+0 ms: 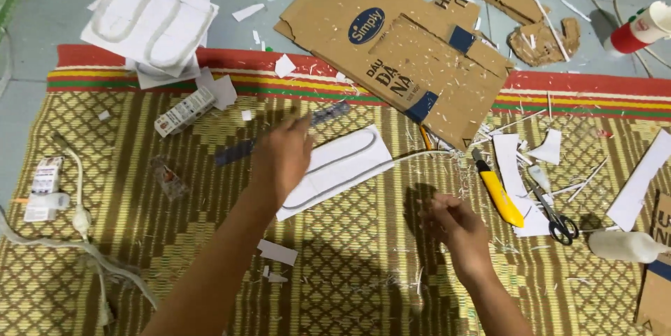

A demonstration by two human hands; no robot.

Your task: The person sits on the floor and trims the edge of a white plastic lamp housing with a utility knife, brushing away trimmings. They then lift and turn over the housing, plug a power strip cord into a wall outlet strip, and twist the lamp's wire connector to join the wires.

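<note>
Right hand point(458, 228) low at 5 o'clock, fingers curled loosely, grip on nothing I can make out; hard to tell if fully closed. Left hand point(279, 158) nearer centre, blurred, grip on a clear ruler point(283, 133) with its long axis running 8 to 2 o'clock. White sheet point(335, 168) lies just beside the left hand toward 3 o'clock, a grey curved line drawn on it; left hand is the nearer one. All on a woven mat point(140, 238). Yellow utility knife point(498, 193) and scissors point(556, 217) right of the right hand. Cut cardboard point(405, 35) at 12, white stack point(150, 22) at 10.
</note>
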